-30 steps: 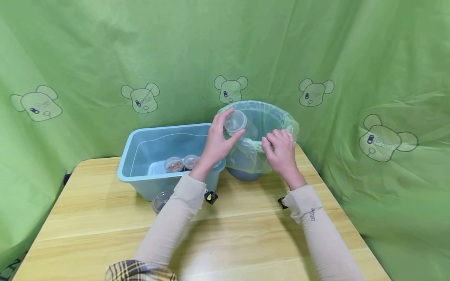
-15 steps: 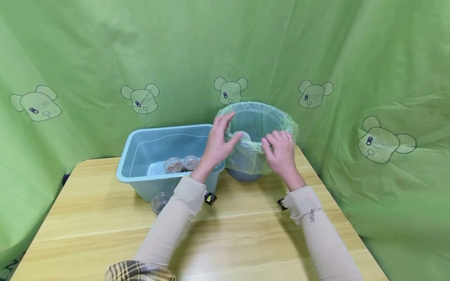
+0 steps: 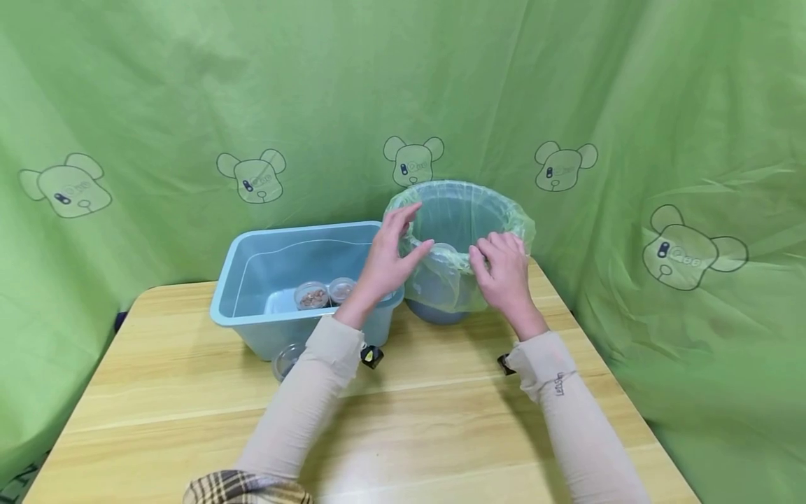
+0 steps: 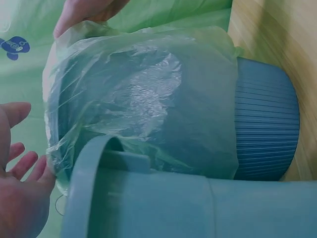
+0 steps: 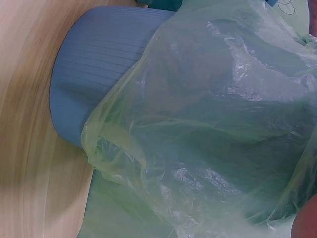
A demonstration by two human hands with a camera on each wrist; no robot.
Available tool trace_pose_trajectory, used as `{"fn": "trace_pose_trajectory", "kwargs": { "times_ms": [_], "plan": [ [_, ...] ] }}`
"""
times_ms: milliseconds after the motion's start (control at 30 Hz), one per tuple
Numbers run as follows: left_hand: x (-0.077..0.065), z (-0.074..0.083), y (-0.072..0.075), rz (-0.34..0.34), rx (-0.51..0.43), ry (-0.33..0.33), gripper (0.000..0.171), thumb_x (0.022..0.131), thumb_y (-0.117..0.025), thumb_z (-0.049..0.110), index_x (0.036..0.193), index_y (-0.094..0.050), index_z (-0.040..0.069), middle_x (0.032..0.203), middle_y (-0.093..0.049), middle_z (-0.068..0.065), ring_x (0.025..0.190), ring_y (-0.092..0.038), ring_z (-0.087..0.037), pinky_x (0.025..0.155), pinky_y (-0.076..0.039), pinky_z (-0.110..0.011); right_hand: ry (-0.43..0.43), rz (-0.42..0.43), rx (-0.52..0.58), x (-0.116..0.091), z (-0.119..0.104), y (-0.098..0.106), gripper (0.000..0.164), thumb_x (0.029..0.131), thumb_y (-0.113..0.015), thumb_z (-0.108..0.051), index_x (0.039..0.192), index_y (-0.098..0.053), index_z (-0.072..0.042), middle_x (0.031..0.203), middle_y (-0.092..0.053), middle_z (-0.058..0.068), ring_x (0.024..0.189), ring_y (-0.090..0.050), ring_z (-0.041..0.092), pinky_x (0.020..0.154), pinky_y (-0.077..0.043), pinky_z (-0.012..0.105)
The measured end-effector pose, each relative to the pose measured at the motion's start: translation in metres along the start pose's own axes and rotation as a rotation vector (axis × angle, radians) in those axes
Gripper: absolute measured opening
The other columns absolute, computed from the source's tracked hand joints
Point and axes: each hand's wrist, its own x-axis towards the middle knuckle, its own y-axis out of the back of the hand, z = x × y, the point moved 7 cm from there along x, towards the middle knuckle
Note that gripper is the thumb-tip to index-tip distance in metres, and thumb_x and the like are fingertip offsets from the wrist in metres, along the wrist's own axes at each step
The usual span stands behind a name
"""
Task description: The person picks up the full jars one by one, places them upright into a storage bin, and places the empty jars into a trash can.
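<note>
A blue trash can (image 4: 267, 119) stands at the back of the table, lined with a thin green plastic bag (image 3: 450, 287) folded over its rim. At the can's left rim my left hand (image 3: 392, 259) is held with fingers and thumb spread and nothing between them. My right hand (image 3: 504, 269) has its fingers curled over the front rim, gripping the bag's edge. Just inside the front rim, partly hidden by the bag, shows the round edge of a clear plastic cup (image 3: 444, 248). In the right wrist view the bag (image 5: 198, 114) covers most of the can.
Left of the can stands a light blue plastic tub (image 3: 302, 323) holding clear round containers, one with brownish bits (image 3: 311, 297). Another clear container (image 3: 287, 360) sits on the wooden table (image 3: 428, 434) before it, partly behind my left sleeve. A green curtain (image 3: 340, 91) hangs behind.
My left hand has let go of the clear plastic cup, which has dropped down into the lined can. The left fingers stay spread at the rim. My right hand keeps its place.
</note>
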Motion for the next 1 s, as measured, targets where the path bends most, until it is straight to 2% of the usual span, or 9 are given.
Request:
{"fn": "trace_pose_trajectory", "kwargs": {
  "times_ms": [267,567,767,1000],
  "plan": [
    [-0.008,0.010,0.015,0.010,-0.015,0.002,0.065,0.098,-0.072,0.024,0.156,-0.044,0.011,0.148,-0.049,-0.013,0.138,-0.050,-0.025,0.121,-0.040,-0.031,-0.003,0.005,0.000,0.000,0.001,0.001,0.041,0.103,-0.041,-0.031,0.072,-0.053,-0.007,0.077,-0.050,0.013,0.087,-0.048,0.039,0.106,-0.036,0.060],
    [-0.036,0.029,0.052,0.052,-0.019,-0.030,0.065,0.098,-0.073,0.022,0.156,-0.045,0.015,0.147,-0.052,-0.012,0.138,-0.051,-0.023,0.121,-0.040,-0.033,-0.001,0.011,0.003,0.000,0.001,0.002,0.041,0.102,-0.042,-0.031,0.072,-0.053,-0.006,0.076,-0.050,0.013,0.087,-0.048,0.039,0.102,-0.037,0.060],
    [-0.065,0.036,0.081,0.089,0.013,-0.059,0.065,0.095,-0.076,0.017,0.154,-0.048,0.017,0.146,-0.056,-0.005,0.137,-0.053,-0.020,0.120,-0.041,-0.034,-0.002,0.010,-0.003,0.000,0.001,0.003,0.041,0.103,-0.041,-0.031,0.072,-0.053,-0.006,0.075,-0.048,0.012,0.085,-0.047,0.039,0.102,-0.037,0.059],
    [-0.111,0.030,0.112,0.120,0.088,-0.030,0.067,0.092,-0.078,0.011,0.153,-0.050,0.016,0.147,-0.057,-0.005,0.136,-0.054,-0.022,0.119,-0.042,-0.033,0.003,0.010,0.008,0.000,0.000,0.000,0.041,0.102,-0.042,-0.031,0.072,-0.053,-0.006,0.076,-0.048,0.013,0.086,-0.047,0.039,0.103,-0.036,0.060]
  ]
}}
